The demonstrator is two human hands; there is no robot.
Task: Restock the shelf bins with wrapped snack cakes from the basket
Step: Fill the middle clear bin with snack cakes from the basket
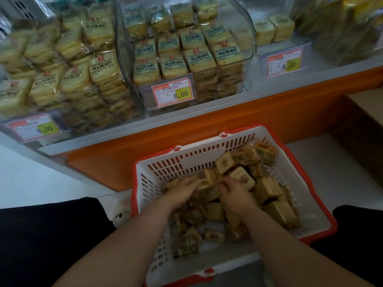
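Brown wrapped snack cakes (241, 178) fill basket (186, 156), lower centre; I see left hand (180, 193) and right hand (235, 195) fingers curled on cakes.

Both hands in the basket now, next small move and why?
Probably lift the gathered snack cakes toward the right bin: left hand and right hand close on them in the basket, and that bin looks nearly empty.

head camera looks forward and down, close over basket (209, 154), facing shelf (207, 119).
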